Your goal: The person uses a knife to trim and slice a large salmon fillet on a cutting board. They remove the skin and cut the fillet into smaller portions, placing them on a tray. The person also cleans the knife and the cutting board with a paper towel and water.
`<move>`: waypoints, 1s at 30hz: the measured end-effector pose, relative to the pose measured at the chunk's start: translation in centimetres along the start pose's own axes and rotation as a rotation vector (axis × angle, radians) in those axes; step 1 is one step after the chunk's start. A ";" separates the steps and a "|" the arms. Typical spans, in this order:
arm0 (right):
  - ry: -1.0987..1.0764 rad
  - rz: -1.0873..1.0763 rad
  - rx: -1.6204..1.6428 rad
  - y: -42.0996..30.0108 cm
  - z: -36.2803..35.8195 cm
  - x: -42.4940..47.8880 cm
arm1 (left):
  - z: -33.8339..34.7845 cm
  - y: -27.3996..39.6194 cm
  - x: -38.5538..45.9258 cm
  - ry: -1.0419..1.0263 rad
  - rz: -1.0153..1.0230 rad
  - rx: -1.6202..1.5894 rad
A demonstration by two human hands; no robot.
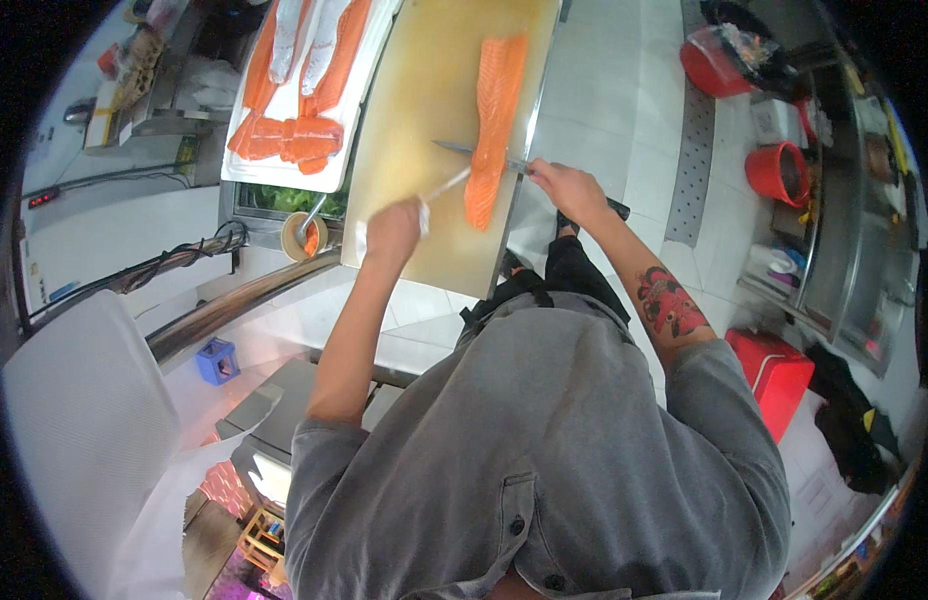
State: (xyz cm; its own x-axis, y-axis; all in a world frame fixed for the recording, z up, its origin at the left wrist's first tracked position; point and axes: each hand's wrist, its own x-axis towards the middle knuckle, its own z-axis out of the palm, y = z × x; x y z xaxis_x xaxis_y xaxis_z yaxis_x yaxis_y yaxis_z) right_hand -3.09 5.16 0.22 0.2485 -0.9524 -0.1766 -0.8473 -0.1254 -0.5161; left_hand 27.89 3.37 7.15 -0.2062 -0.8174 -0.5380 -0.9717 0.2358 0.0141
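Observation:
A long orange salmon fillet [494, 127] lies lengthwise on a yellowish cutting board [411, 97]. My right hand [569, 189] is closed on the handle of a knife at the board's right edge. The knife's blade [452, 147] crosses the fillet's line, its tip showing on the left side; the fillet hides its middle. My left hand [394, 231], blurred, is closed on a white cloth or paper over the board's near left part. A thin pale strip [447, 182] runs from this hand to the fillet's left edge; what it is cannot be told.
Left of the board, a white tray [284, 174] holds several salmon pieces. Below it are leafy greens [280, 200] and a tan cup [293, 247] with orange bits and a metal utensil. A metal rail [246, 298] runs nearby. Red buckets [777, 174] stand to the right.

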 end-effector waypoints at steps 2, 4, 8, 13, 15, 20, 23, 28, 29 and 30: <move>-0.006 -0.007 0.004 -0.5 -0.2 0.1 | 4.1 -1.5 -1.8 0.148 0.292 0.003; 0.004 0.000 0.009 -0.2 -0.3 0.0 | 3.7 -0.1 -2.7 0.084 0.336 -0.358; 0.022 -0.042 0.037 0.4 -0.2 0.0 | 3.4 2.3 -1.3 -0.166 0.176 -1.524; -0.013 -0.050 0.095 0.0 -0.5 0.3 | 0.8 6.4 4.2 0.367 0.245 -1.537; -0.024 -0.050 0.086 0.3 -0.4 0.4 | 0.1 6.3 4.7 0.491 0.267 -1.104; -0.006 -0.037 0.015 -0.3 -0.6 0.3 | 0.9 4.1 3.1 0.292 0.307 -0.078; 0.017 -0.047 -0.033 -0.2 -0.7 0.5 | 2.1 4.9 2.1 0.381 0.375 -0.131; 0.049 -0.076 -0.111 0.4 -0.2 0.7 | 3.7 4.0 1.7 0.476 0.518 -0.237; 0.045 -0.066 -0.111 0.5 -0.2 0.7 | 3.9 3.7 1.8 0.456 0.528 -0.225; 0.040 -0.057 -0.113 0.4 -0.4 0.8 | 3.8 3.4 2.0 0.437 0.538 -0.216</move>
State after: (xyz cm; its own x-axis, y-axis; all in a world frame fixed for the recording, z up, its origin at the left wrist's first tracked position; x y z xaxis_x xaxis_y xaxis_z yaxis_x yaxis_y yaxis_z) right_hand -3.47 4.25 0.21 0.2809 -0.9528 -0.1151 -0.8802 -0.2080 -0.4266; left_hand 24.60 4.55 2.87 -0.6452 -0.7636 -0.0246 -0.7148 0.5920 0.3723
